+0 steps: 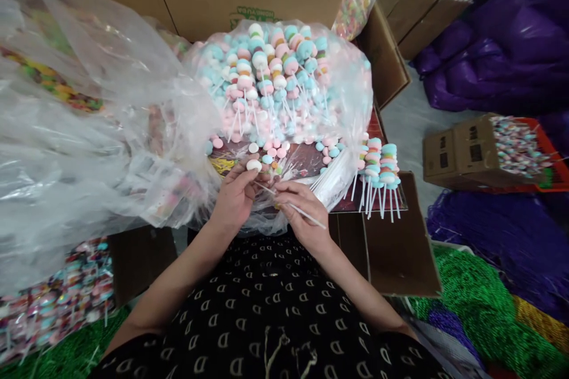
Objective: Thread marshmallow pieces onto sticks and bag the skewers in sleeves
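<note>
My left hand [234,196] pinches a white round candy [253,165] between its fingers. A thin white stick [306,215] lies across my right hand [303,208], whose fingers are closed on it; the stick's far end reaches the fingers of my left hand. Just beyond my hands, loose pink, white and blue candies [275,148] are scattered on the dark table. Behind them, many skewered candies [284,65] rest on a large clear bag of pastel candies [351,83]. A bundle of white sticks [335,170] lies right of my right hand.
Finished-looking candy skewers [388,166] stick out over the table's right corner. Large plastic bags [111,100] fill the left side. Cardboard boxes [402,237] stand behind and to the right, with purple bags [502,65] farther right.
</note>
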### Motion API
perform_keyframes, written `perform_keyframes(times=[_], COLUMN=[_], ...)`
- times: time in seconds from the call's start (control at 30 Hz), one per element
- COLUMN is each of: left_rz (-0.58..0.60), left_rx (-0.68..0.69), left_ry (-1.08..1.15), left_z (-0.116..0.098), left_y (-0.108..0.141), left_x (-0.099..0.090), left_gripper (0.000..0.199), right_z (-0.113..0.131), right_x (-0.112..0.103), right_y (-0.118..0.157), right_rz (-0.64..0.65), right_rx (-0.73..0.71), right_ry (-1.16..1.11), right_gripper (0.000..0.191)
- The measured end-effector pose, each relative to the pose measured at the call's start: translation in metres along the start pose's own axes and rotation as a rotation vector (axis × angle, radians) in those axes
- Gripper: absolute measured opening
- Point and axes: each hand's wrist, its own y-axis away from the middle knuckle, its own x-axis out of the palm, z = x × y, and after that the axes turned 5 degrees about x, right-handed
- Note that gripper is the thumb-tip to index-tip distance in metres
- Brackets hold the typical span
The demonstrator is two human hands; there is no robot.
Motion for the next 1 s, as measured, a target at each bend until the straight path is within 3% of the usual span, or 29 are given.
perform_keyframes(times=[0.1,0.27,0.37,0.43,0.73,0.9,1.0], left_rz=[-0.016,-0.013,-0.001,0.011,0.01,0.026,0.027], left_rx=[0.051,0.071,0.076,0.083,0.099,0.067,0.078], left_ry=[-0.064,-0.202,-0.24,-0.242,-0.303,-0.331,-0.342], left_z=[0.0,0.001,0.002,0.003,0.01,0.015,0.017], left_y=[-0.001,0.001,0.002,0.003,-0.005,-0.002,-0.001], left_x=[-0.001,-0.001,-0.001,-0.002,-0.013,-0.008,-0.006], left_gripper=[0.033,0.039,0.04,0.039,0.036,0.039,0.041], right_z=[0.002,0.004,0.001,0.0,0.017,0.012,0.008], right_x=[0.0,-0.007,-0.008,-0.008,-0.029,-0.021,-0.018], right_y=[0.003,0.003,0.001,-0.001,0.008,0.007,0.007], right_rz=[0.117,0.425,0.436,0.398,0.263,0.197,0.189], right_rx=[0.05,0.375,0.618,0.696,0.543,0.39,0.373], right_ry=[0.045,-0.24,-0.376,-0.352,-0.098,0.081,0.126], right_gripper=[0.017,0.027,0.029,0.027,0.038,0.034,0.038])
